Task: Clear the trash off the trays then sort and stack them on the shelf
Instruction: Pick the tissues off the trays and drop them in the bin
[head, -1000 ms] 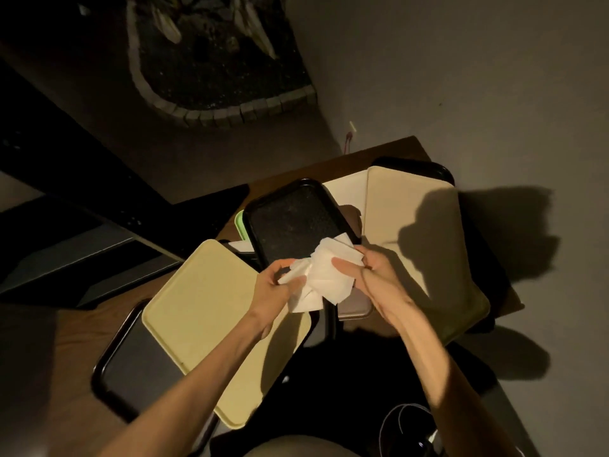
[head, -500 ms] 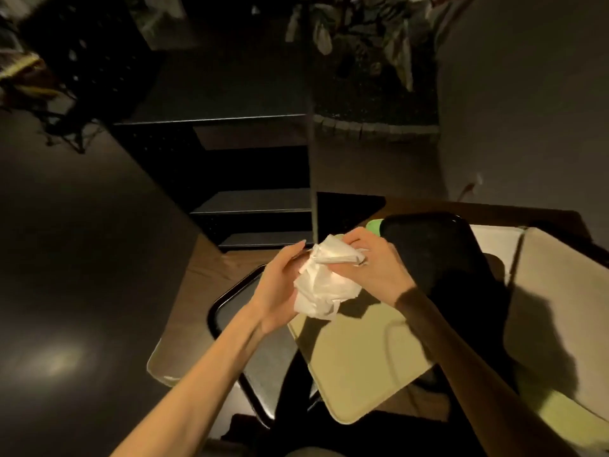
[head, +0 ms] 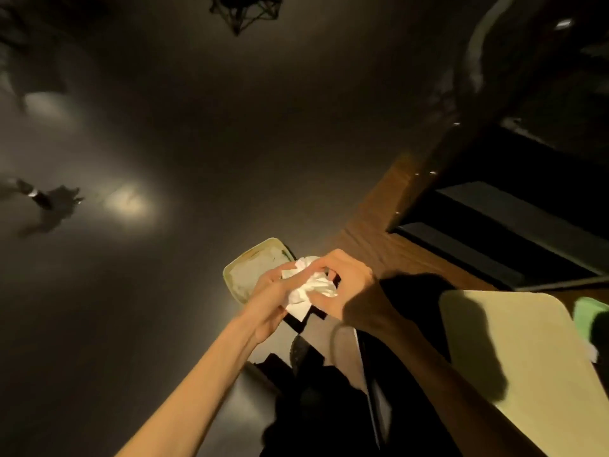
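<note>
Both hands squeeze a crumpled white napkin (head: 308, 288) at the centre of the view. My left hand (head: 273, 291) cups it from the left and my right hand (head: 346, 285) presses it from the right. Just behind the hands, a pale yellow tray (head: 245, 275) sticks out past the left edge of the wooden table (head: 379, 239). A large cream tray (head: 527, 354) lies at the lower right, with a green tray (head: 590, 319) showing beyond it. A dark tray (head: 408, 291) lies partly under my right forearm.
A dark shelf unit (head: 514, 209) with open levels stands at the right behind the table. Dark glossy floor (head: 164, 159) fills the left and top, with a bright light reflection. A dark chair base (head: 244, 11) shows at the top.
My view has swung far to the left, from the trays toward the floor. The hands have crushed the flat napkin into a tighter ball and carried it over the table's left edge.
</note>
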{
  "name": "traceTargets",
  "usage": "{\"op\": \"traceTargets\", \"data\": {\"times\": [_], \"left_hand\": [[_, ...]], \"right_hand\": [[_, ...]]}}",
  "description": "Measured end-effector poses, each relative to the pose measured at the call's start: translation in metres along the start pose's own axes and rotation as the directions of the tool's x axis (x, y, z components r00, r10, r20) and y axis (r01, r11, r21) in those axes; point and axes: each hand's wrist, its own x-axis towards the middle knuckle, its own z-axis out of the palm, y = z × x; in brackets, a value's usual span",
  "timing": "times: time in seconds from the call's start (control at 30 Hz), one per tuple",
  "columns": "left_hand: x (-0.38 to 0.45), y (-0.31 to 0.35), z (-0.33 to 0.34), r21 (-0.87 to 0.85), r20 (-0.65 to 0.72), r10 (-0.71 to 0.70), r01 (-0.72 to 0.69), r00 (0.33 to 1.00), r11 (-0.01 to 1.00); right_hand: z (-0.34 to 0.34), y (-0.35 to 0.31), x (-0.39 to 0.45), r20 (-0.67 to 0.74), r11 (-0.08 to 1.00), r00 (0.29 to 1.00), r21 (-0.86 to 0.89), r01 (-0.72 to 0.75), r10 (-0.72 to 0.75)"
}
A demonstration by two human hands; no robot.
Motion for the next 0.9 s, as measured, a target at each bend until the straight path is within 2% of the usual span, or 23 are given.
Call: {"op": "traceTargets", "data": {"times": [0.07, 0.13, 0.2, 0.23, 0.3, 0.37, 0.47, 0.5, 0.57, 0.63, 0.7, 0.77, 0.83, 0.9], "left_hand": [[0.014, 0.003, -0.049, -0.006, -0.136, 0.042, -0.043, 0.99, 0.999], [0.031, 0.002, -0.095, -0.06, -0.216, 0.043, -0.058, 0.975, 0.997], [0.049, 0.0, -0.132, -0.158, -0.238, 0.032, -0.071, 0.971, 0.985], [0.058, -0.003, -0.149, -0.195, -0.243, 0.031, -0.08, 0.969, 0.977], [0.078, -0.008, -0.177, -0.237, -0.242, 0.056, -0.115, 0.969, 0.965], [0.101, -0.013, -0.203, -0.254, -0.266, 0.068, -0.138, 0.962, 0.957], [0.145, -0.031, -0.243, -0.212, -0.37, 0.03, -0.116, 0.929, 0.97], [0.161, -0.04, -0.256, -0.217, -0.405, -0.002, -0.094, 0.914, 0.972], [0.196, -0.058, -0.282, -0.258, -0.482, -0.078, -0.056, 0.873, 0.965], [0.226, -0.075, -0.307, -0.261, -0.568, -0.123, -0.037, 0.814, 0.965], [0.252, -0.094, -0.329, -0.226, -0.615, -0.101, -0.053, 0.782, 0.973], [0.277, -0.117, -0.351, -0.209, -0.62, -0.089, -0.054, 0.78, 0.976], [0.298, -0.138, -0.374, -0.215, -0.623, -0.107, -0.038, 0.775, 0.976], [0.316, -0.157, -0.393, -0.224, -0.629, -0.125, -0.025, 0.767, 0.974]], "right_hand": [[0.044, -0.008, 0.027, 0.112, 0.981, 0.983, 0.113, -0.158, 0.145], [0.081, -0.009, 0.054, 0.113, 0.933, 0.956, 0.213, -0.289, 0.271], [0.111, -0.006, 0.083, 0.15, 0.931, 0.938, 0.149, -0.333, 0.312], [0.125, -0.005, 0.098, 0.231, 0.921, 0.91, 0.11, -0.375, 0.343], [0.157, 0.002, 0.127, 0.404, 0.853, 0.807, 0.11, -0.51, 0.43], [0.194, 0.018, 0.153, 0.46, 0.781, 0.726, 0.104, -0.616, 0.511], [0.257, 0.053, 0.18, 0.377, 0.724, 0.699, 0.098, -0.682, 0.608], [0.28, 0.067, 0.186, 0.358, 0.673, 0.669, 0.134, -0.727, 0.651], [0.332, 0.102, 0.196, 0.339, 0.531, 0.565, 0.198, -0.824, 0.752], [0.381, 0.139, 0.204, 0.297, 0.442, 0.495, 0.23, -0.867, 0.817], [0.424, 0.178, 0.211, 0.23, 0.439, 0.48, 0.208, -0.874, 0.847], [0.456, 0.211, 0.218, 0.142, 0.44, 0.473, 0.213, -0.872, 0.869], [0.48, 0.24, 0.224, 0.118, 0.425, 0.458, 0.228, -0.876, 0.881], [0.499, 0.267, 0.23, 0.153, 0.421, 0.459, 0.227, -0.878, 0.875]]}}
